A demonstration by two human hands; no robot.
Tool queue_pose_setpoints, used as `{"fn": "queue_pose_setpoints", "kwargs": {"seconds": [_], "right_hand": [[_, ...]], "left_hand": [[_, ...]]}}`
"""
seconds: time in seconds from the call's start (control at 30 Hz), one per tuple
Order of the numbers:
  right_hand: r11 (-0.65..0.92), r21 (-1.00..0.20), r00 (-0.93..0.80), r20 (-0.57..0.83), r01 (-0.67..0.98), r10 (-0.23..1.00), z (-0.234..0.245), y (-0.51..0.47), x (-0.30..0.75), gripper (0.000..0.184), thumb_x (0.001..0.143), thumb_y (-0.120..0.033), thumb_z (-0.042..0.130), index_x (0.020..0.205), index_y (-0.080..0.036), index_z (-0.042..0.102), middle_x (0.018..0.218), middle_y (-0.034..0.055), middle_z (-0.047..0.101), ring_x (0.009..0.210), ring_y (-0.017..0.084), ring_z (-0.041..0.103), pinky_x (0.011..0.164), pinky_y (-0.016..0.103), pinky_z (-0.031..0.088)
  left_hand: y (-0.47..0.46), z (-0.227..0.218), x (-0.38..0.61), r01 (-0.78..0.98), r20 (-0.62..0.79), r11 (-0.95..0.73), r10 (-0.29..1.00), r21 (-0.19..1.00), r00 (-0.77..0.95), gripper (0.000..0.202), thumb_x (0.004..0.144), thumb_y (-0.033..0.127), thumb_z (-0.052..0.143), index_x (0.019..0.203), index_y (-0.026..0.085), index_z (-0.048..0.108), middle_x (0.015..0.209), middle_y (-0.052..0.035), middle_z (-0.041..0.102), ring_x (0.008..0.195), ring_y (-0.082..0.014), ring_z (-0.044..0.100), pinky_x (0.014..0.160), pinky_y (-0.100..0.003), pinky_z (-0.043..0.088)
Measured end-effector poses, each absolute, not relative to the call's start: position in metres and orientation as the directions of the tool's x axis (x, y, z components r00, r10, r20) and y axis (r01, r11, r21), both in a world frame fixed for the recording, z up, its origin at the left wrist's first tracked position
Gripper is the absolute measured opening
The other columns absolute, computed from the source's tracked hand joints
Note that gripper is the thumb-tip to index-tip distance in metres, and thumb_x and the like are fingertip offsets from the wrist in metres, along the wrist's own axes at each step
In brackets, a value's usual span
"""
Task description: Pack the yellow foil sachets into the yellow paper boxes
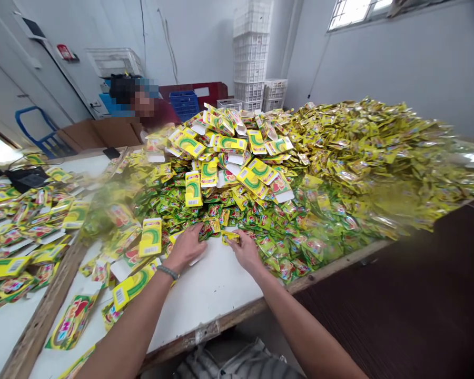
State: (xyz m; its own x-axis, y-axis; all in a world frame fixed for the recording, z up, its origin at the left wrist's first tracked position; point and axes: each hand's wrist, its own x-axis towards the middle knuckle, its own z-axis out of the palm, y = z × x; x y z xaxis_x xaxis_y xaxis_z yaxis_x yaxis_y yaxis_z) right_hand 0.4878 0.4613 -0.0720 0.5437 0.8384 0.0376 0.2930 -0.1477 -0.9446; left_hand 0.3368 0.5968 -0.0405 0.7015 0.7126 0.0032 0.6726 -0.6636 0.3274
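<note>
My left hand [187, 246] is bent palm down at the edge of a heap of small green and yellow sachets [256, 223]. Its fingers curl in beside the nearest sachets, and a bit of white card shows under the palm; what it grips is hidden. Between the thumb and fingers of my right hand [245, 251] is a small yellow sachet [229, 238], just above the white tabletop [217, 295]. Left of my left hand stands a yellow box [150, 238] with a green curved print. More yellow boxes [193, 188] lie on top of the heap.
A wooden strip [49, 300] divides the table; beyond it lie more filled boxes [8, 267]. Yellow sachets [379, 142] pile high on the right. Across the heap sits another person [168, 111]. White crates [252, 63] are stacked at the wall. The table's wooden front edge [205, 332] is near me.
</note>
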Motion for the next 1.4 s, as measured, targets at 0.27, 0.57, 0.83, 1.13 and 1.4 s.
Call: {"fn": "queue_pose_setpoints", "kwargs": {"seconds": [0.27,0.57,0.83,1.13,1.4], "right_hand": [[-0.058,-0.997,0.541,-0.022,0.051,0.841,-0.075,0.460,0.493,0.034,0.076,-0.052,0.061,0.080,-0.018,0.061,0.065,-0.0009,0.057,0.061,0.014,0.049,0.056,0.024,0.036],[0.015,-0.979,0.325,-0.052,-0.202,0.944,-0.077,0.464,0.488,0.034,0.069,-0.049,0.073,0.078,-0.019,0.059,0.070,-0.0013,0.060,0.065,0.014,0.055,0.062,0.025,0.043],[-0.019,-0.980,0.264,-0.072,-0.197,0.962,-0.080,0.461,0.485,0.036,0.072,-0.051,0.070,0.081,-0.022,0.052,0.066,-0.0040,0.056,0.060,0.013,0.053,0.056,0.024,0.044],[0.028,-0.978,0.444,-0.068,-0.206,0.893,-0.077,0.464,0.490,0.034,0.071,-0.049,0.069,0.081,-0.020,0.055,0.061,-0.0047,0.052,0.055,0.011,0.044,0.052,0.023,0.037],[0.137,-0.959,0.544,-0.020,-0.246,0.839,-0.074,0.462,0.494,0.032,0.074,-0.047,0.068,0.084,-0.020,0.054,0.067,-0.0022,0.056,0.058,0.012,0.048,0.053,0.024,0.037]], "left_hand": [[0.602,-0.038,0.340,0.677,0.024,-0.454,0.840,0.579,0.543,0.034,0.082,0.024,0.046,0.110,0.014,0.061,0.073,-0.0095,0.069,0.078,-0.0287,0.067,0.074,-0.036,0.047],[0.549,-0.041,0.324,0.267,-0.176,-0.008,0.734,0.964,0.655,0.037,0.070,0.040,0.067,0.098,0.016,0.058,0.059,0.0046,0.055,0.057,-0.0139,0.056,0.058,-0.026,0.048],[0.533,-0.040,0.322,0.191,-0.223,0.129,0.740,0.973,0.635,0.040,0.071,0.035,0.067,0.103,0.014,0.057,0.068,0.0000,0.063,0.065,-0.0165,0.060,0.065,-0.030,0.052],[0.610,0.000,0.280,0.503,-0.144,-0.858,0.487,0.106,0.862,0.077,0.058,-0.002,0.053,0.133,0.018,0.054,0.152,-0.0136,0.036,0.144,-0.0379,0.017,0.114,-0.056,0.021],[0.606,-0.017,0.298,0.536,-0.073,-0.781,0.544,0.320,0.836,0.035,0.087,0.025,0.044,0.113,0.018,0.067,0.106,-0.0102,0.072,0.095,-0.0251,0.066,0.083,-0.033,0.049]]}}
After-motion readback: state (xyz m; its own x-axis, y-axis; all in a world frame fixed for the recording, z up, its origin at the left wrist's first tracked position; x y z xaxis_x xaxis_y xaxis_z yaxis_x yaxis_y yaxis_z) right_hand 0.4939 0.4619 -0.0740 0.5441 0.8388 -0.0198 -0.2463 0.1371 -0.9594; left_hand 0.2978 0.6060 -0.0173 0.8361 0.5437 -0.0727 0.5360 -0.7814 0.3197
